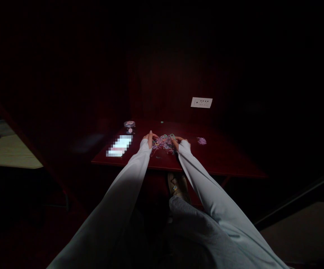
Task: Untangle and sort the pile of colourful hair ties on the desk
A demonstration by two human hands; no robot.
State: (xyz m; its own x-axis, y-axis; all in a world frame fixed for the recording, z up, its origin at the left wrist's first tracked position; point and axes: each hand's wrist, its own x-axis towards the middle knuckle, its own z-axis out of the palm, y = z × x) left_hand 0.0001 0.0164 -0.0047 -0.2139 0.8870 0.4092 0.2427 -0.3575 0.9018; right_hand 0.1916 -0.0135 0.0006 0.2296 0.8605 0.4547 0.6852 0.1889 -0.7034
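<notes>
A loose pile of small coloured elastic hair ties (164,145), mostly pink and purple with some green, lies on the dark red table between my hands. My left hand (150,139) rests at the pile's left side, thumb raised and fingers reaching in over its edge. On the other side, my right hand (177,141) has thumb and fingers closed on a pale green hair tie (172,136). Farther right sits a separate small heap of purple hair ties (201,141). One green hair tie (162,122) lies alone toward the back.
A lit, blurred-out phone (120,146) lies at the table's left, with a clear round jar (129,127) behind it. The dark red table (220,160) ends close to my knees. A white socket plate (201,102) is on the back wall. At far left stands a pale table (11,149).
</notes>
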